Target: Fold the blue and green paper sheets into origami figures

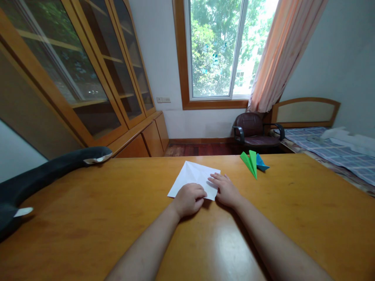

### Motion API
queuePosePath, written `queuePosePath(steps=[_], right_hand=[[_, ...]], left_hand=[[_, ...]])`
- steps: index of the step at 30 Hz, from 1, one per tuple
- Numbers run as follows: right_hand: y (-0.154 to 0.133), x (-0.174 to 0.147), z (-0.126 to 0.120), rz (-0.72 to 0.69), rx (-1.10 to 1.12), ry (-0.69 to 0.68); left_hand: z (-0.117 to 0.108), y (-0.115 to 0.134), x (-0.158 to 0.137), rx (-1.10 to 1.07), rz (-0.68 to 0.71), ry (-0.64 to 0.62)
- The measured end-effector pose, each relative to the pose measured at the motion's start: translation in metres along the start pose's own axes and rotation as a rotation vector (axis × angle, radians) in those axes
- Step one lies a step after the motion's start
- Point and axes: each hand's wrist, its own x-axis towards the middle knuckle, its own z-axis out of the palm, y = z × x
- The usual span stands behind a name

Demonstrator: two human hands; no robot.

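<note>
A sheet of white paper (pixel 187 175) with crease lines lies on the wooden table in front of me. My left hand (pixel 190 199) is closed at the paper's near edge, its fingers curled over the sheet and the thumb low by the edge. My right hand (pixel 226 190) rests at the paper's right edge, fingers stretched out and lying on the sheet. The left palm hides part of the near edge.
A green paper plane (pixel 250 164) and a blue folded paper piece (pixel 261 163) lie at the table's (pixel 96 218) far right. A dark plush-like object (pixel 52 168) reaches over the left side. Beyond stand a chair (pixel 253 130), a bed (pixel 322 138) and a glass-door cabinet (pixel 125 113).
</note>
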Motion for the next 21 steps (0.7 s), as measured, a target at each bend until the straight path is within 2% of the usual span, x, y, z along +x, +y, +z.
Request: queuePosePath(steps=[7, 11, 15, 21], right_hand=[[0.009, 0.0, 0.001, 0.004, 0.0, 0.005], [0.011, 0.0, 0.0, 0.027, 0.02, -0.003], [0.01, 0.0, -0.002, 0.063, 0.049, 0.017], [0.013, 0.0, -0.002, 0.066, 0.042, 0.037]], left_hand=[[-0.005, 0.001, -0.001, -0.11, -0.032, 0.106], [-0.012, -0.007, -0.005, -0.12, -0.104, 0.138], [-0.019, -0.027, -0.013, -0.052, -0.172, 0.042], [-0.021, -0.065, -0.029, 0.093, -0.374, 0.054]])
